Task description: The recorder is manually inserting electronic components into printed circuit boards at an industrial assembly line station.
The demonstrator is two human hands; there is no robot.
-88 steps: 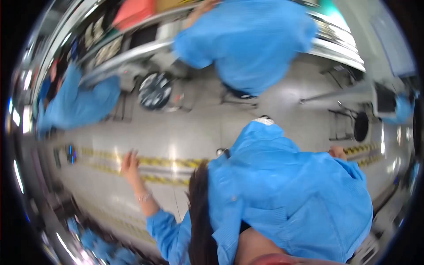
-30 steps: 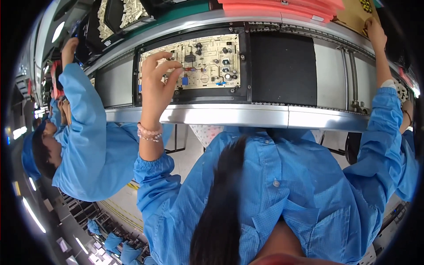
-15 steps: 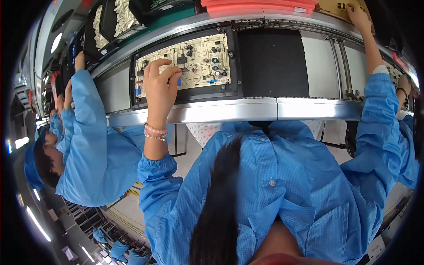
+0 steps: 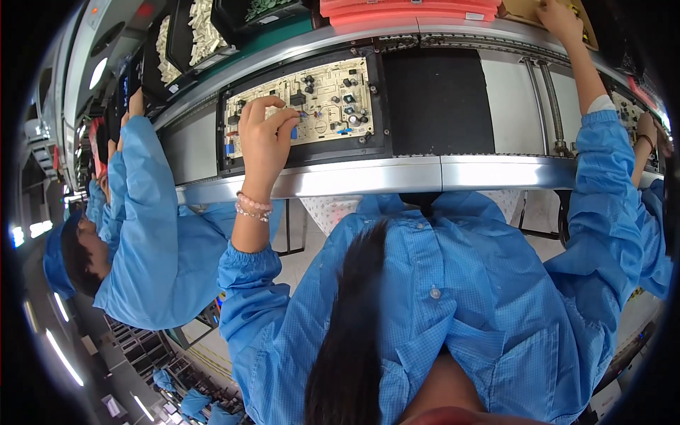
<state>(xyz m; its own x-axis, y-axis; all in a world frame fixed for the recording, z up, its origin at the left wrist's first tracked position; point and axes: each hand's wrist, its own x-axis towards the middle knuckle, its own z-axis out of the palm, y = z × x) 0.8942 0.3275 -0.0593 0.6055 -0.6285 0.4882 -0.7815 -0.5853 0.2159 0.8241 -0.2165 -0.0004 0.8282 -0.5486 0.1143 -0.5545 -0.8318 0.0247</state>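
A cream circuit board point(image 4: 326, 82) with black, blue and orange components lies in a black frame point(image 4: 380, 99) on the conveyor line. Over its left half is my left hand point(image 4: 266, 136), thumb and index finger pinched together close to the board's surface. Whatever is between those fingertips is too small to name. My right hand point(image 4: 561, 23) reaches out to the far right, over a cardboard box point(image 4: 520, 10). Its fingertips are bent down and partly cut off by the picture's upper rim. Black-and-yellow parts point(image 4: 586, 34) sit in the box beside that hand.
Pink-red trays point(image 4: 404, 10) are stacked beyond the rail. Black bins with cream parts point(image 4: 205, 32) and green parts point(image 4: 265, 6) stand at the far left. A metal rail point(image 4: 354, 173) runs along the near edge. Co-workers in blue sit left point(image 4: 152, 234) and right.
My right hand has shifted left and up over the cardboard box. My left hand keeps its pinch above the board, while the whole view has moved slightly.
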